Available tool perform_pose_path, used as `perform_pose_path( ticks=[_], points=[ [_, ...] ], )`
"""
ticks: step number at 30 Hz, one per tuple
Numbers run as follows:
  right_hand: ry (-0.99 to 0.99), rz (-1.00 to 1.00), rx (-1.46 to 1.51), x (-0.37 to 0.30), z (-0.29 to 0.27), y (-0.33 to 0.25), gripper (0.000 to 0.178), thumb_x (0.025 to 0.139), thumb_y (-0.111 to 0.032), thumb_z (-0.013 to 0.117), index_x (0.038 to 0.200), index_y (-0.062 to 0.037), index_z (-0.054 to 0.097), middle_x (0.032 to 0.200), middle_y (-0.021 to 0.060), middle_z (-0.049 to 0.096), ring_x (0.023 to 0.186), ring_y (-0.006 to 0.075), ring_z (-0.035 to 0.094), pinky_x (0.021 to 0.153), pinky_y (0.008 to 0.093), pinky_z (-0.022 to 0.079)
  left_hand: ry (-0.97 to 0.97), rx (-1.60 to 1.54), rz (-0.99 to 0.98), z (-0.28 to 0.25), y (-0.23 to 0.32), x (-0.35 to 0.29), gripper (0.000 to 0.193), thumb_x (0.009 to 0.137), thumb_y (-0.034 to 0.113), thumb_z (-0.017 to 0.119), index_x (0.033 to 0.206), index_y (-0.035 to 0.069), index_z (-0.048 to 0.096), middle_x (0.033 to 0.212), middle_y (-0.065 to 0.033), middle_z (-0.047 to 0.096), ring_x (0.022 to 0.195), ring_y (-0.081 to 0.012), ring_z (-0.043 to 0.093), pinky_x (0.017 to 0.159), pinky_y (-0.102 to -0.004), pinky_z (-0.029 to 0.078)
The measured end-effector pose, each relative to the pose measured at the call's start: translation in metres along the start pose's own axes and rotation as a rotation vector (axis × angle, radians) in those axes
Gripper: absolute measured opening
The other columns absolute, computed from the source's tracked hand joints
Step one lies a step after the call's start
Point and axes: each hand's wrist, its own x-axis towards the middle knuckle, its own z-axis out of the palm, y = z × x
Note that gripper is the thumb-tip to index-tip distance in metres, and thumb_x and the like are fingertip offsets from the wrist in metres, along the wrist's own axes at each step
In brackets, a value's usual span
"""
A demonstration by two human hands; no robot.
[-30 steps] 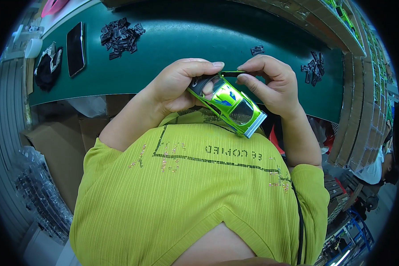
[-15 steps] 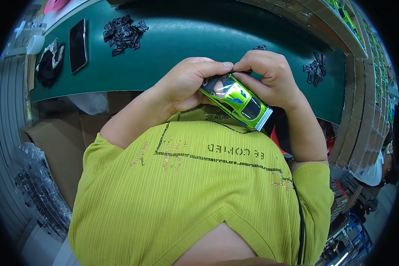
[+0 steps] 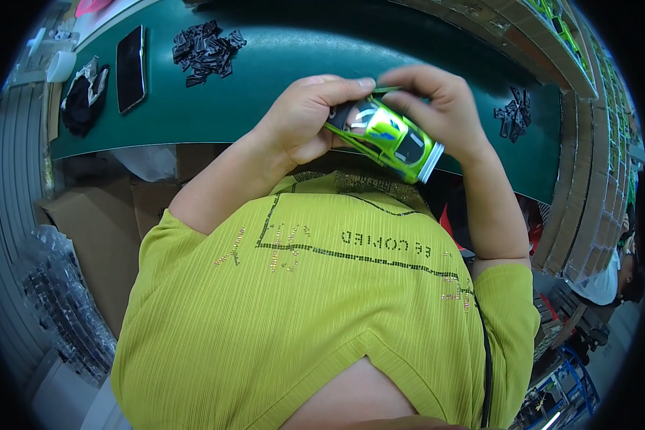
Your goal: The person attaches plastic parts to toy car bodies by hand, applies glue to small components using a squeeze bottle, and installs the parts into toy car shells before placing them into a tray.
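Observation:
A lime-green toy car [image 3: 387, 132] with blue markings on its roof and a silver bumper is held up just past the table's near edge. My left hand [image 3: 312, 107] is closed around its dark front end, thumb stretched along the top. At the car's far side is my right hand [image 3: 441, 107], blurred by motion. Its forefinger and thumb lie on either side of a thin green strip at the car's edge; whether they grip it is unclear. Above the hands, a pile of small black plastic parts [image 3: 206, 51] lies on the green table [image 3: 287, 43].
At the right is a smaller pile of black parts [image 3: 514, 115]. A phone [image 3: 130, 68] and a dark cloth bundle [image 3: 84, 100] lie at the left, near a white cup [image 3: 61, 66]. Cardboard boxes [image 3: 97, 229] stand below left; stacked cartons [image 3: 577, 172] line the right side.
Both hands and the car have moved slightly up. My right hand has shifted away from the left thumb, its fingers now blurred, and a thin green strip shows between the hands.

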Motion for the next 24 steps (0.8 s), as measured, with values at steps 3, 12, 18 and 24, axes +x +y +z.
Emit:
perform_pose_path(
  ticks=[3, 12, 18, 24],
  points=[
    [0.389, -0.006, -0.096, -0.006, -0.018, -0.004, 0.013, 0.090, -0.016, 0.069, 0.098, -0.0058, 0.071, 0.088, 0.0066, 0.070, 0.078, 0.0154, 0.065, 0.069, 0.0247, 0.052, 0.077, -0.147, 0.165, -0.017, 0.000, 0.007, 0.026, 0.096, 0.024, 0.061, 0.074, 0.010, 0.060, 0.061, -0.0003, 0.059, 0.063, -0.0129, 0.060, 0.073, -0.0324, 0.056],
    [0.155, -0.326, -0.612, -0.023, 0.033, -0.041, 0.028, 0.077, -0.011, 0.074, 0.102, -0.0030, 0.068, 0.074, 0.0070, 0.062, 0.061, 0.0215, 0.060, 0.054, 0.0308, 0.048, 0.311, -0.140, 0.340, 0.000, -0.002, 0.006, 0.015, 0.093, 0.021, 0.065, 0.093, 0.007, 0.061, 0.073, -0.0047, 0.064, 0.067, -0.0172, 0.063, 0.073, -0.0354, 0.054],
    [0.136, -0.140, -0.504, -0.023, 0.045, -0.043, 0.031, 0.076, -0.010, 0.074, 0.104, -0.0011, 0.065, 0.075, 0.0070, 0.061, 0.060, 0.0216, 0.060, 0.054, 0.0300, 0.048, 0.286, -0.152, 0.489, -0.005, -0.002, 0.016, 0.018, 0.090, 0.015, 0.067, 0.097, 0.001, 0.059, 0.078, -0.0088, 0.064, 0.066, -0.0193, 0.063, 0.071, -0.0337, 0.053],
    [0.172, -0.074, -0.403, -0.028, 0.053, -0.042, 0.030, 0.078, -0.009, 0.073, 0.105, -0.0003, 0.065, 0.075, 0.0072, 0.061, 0.060, 0.0201, 0.061, 0.054, 0.0288, 0.048, 0.272, -0.164, 0.556, -0.007, -0.007, 0.024, 0.019, 0.088, 0.013, 0.069, 0.096, 0.000, 0.058, 0.078, -0.0093, 0.063, 0.064, -0.0189, 0.063, 0.068, -0.0311, 0.053]
  ],
)
